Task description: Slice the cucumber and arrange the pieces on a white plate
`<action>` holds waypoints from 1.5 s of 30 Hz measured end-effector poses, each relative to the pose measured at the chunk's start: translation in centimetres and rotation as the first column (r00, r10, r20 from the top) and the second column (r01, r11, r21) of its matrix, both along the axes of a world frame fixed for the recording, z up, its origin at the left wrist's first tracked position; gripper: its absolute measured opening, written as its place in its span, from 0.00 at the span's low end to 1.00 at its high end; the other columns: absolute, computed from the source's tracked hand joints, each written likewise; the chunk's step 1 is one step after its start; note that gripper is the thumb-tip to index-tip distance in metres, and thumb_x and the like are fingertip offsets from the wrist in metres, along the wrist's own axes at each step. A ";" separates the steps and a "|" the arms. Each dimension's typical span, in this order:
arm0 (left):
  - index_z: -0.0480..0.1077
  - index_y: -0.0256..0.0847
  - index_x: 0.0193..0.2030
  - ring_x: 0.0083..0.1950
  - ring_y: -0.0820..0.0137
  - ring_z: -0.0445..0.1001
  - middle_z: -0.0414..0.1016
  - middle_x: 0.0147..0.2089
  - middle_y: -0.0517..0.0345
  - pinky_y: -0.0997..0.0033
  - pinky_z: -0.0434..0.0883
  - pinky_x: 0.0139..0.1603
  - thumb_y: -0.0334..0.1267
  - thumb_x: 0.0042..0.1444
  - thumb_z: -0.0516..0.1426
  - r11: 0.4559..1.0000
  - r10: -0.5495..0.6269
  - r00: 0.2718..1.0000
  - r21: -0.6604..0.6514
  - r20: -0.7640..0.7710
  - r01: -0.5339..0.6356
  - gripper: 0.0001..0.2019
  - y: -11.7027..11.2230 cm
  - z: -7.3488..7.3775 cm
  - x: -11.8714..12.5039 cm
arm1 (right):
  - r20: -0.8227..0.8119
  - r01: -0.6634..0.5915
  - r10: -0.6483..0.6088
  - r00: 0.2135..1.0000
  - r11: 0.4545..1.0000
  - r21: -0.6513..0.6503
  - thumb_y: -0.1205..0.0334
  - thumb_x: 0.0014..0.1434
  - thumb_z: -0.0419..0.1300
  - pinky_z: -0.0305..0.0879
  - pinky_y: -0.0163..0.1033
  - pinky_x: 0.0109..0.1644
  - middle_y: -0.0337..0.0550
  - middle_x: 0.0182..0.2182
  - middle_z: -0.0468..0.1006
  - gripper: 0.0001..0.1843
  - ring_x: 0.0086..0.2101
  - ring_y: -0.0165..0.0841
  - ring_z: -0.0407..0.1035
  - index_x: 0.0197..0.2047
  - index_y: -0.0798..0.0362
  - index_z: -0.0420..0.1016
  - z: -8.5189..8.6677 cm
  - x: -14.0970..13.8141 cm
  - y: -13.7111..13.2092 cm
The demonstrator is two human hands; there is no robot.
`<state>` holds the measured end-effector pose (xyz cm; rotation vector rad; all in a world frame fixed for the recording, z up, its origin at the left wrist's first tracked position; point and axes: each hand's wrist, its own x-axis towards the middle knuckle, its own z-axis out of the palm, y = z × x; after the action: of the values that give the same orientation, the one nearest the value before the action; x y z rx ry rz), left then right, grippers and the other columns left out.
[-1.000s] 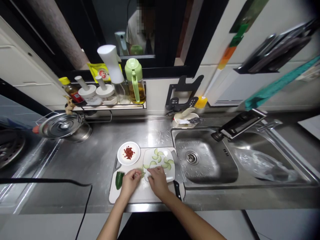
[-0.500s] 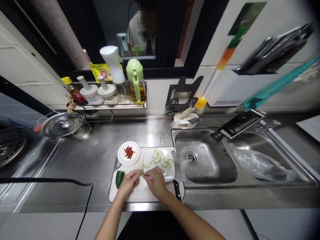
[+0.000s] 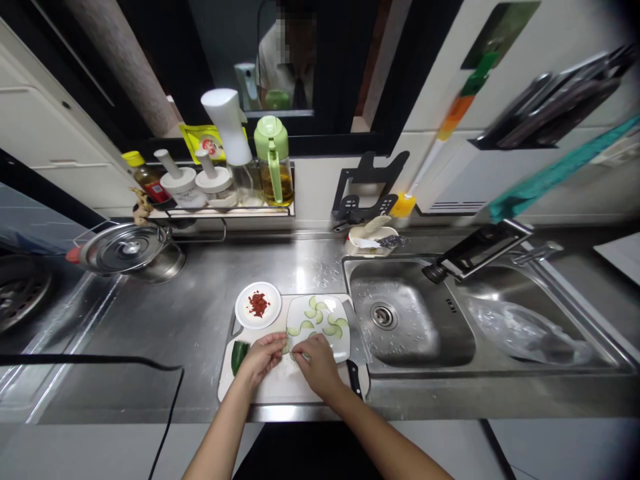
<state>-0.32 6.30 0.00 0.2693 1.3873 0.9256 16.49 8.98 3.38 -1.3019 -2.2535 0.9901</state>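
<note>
My left hand (image 3: 265,358) is closed in a pinch on thin pale-green cucumber slices (image 3: 285,347) by the left edge of a white square plate (image 3: 295,305). My right hand (image 3: 317,365) hangs over the plate's lower part, its fingertips pinched at a thin slice and close to the left ones. Curved cucumber slices (image 3: 334,329) lie on the plate in small fan-like groups; my right hand covers part of them. Under it all is a light cutting board (image 3: 287,390). A dark-green cucumber piece (image 3: 239,355) rests left of my left hand.
A round white dish (image 3: 241,319) of chopped red bits (image 3: 259,305) stands at the board's upper left. Along its right side lies a black-handled knife (image 3: 355,379). The sink (image 3: 410,353) is to the right, a lidded pot (image 3: 131,250) far left, and a bottle rack (image 3: 225,212) behind.
My left hand has shifted slightly, its fingers now higher and more fanned at the plate's edge. My right fingertips have moved a little right and down. The plate and board stay put.
</note>
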 end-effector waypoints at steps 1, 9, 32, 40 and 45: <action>0.72 0.35 0.39 0.19 0.84 0.60 0.67 0.22 0.65 0.83 0.54 0.20 0.45 0.31 0.68 1.000 -0.005 1.000 -0.007 -0.007 0.005 0.26 0.3 0.1 0.0 | -0.003 0.031 -0.031 1.000 0.999 -0.020 0.66 0.57 0.56 0.55 0.37 0.44 0.37 0.30 0.77 0.07 0.38 0.34 0.64 0.31 0.49 0.76 -0.2 0.1 0.2; 0.73 0.35 0.32 0.22 0.80 0.62 0.70 0.23 0.63 0.78 0.59 0.26 0.47 0.32 0.65 0.991 -0.029 0.959 0.115 -0.282 0.064 0.21 3.4 -0.2 0.3 | 0.056 0.364 -0.361 0.931 0.901 -0.235 0.65 0.53 0.57 0.59 0.33 0.35 0.36 0.27 0.74 0.04 0.32 0.31 0.68 0.34 0.51 0.72 -2.0 0.3 2.0; 0.77 0.40 0.34 0.31 0.72 0.72 0.78 0.31 0.57 0.76 0.64 0.35 0.33 0.49 0.55 0.848 -0.287 0.512 0.033 -0.809 0.529 0.09 7.8 -0.3 1.3 | 0.408 0.278 -0.235 0.882 0.959 -0.048 0.66 0.59 0.53 0.50 0.38 0.37 0.44 0.29 0.74 0.08 0.40 0.39 0.63 0.35 0.50 0.74 -2.5 -1.3 3.5; 0.77 0.41 0.34 0.38 0.70 0.72 0.78 0.36 0.54 0.75 0.63 0.39 0.31 0.50 0.54 0.792 -0.306 0.369 -0.019 -0.877 0.611 0.10 7.9 -0.2 1.7 | 0.421 0.249 -0.214 0.881 0.968 -0.028 0.65 0.59 0.53 0.49 0.40 0.38 0.46 0.30 0.74 0.08 0.42 0.40 0.62 0.35 0.50 0.73 -2.6 -1.5 3.6; 0.76 0.41 0.34 0.40 0.69 0.72 0.77 0.37 0.52 0.75 0.63 0.40 0.32 0.51 0.53 0.782 -0.315 0.305 -0.063 -0.899 0.620 0.09 7.8 -0.4 1.9 | 0.425 0.209 -0.192 0.885 0.978 0.006 0.66 0.58 0.53 0.49 0.41 0.38 0.47 0.32 0.75 0.07 0.43 0.42 0.61 0.35 0.51 0.72 -2.7 -1.5 3.5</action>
<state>1.59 14.07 -0.36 1.5381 1.9227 0.4229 14.94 12.43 0.68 -1.8792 -2.3379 0.7341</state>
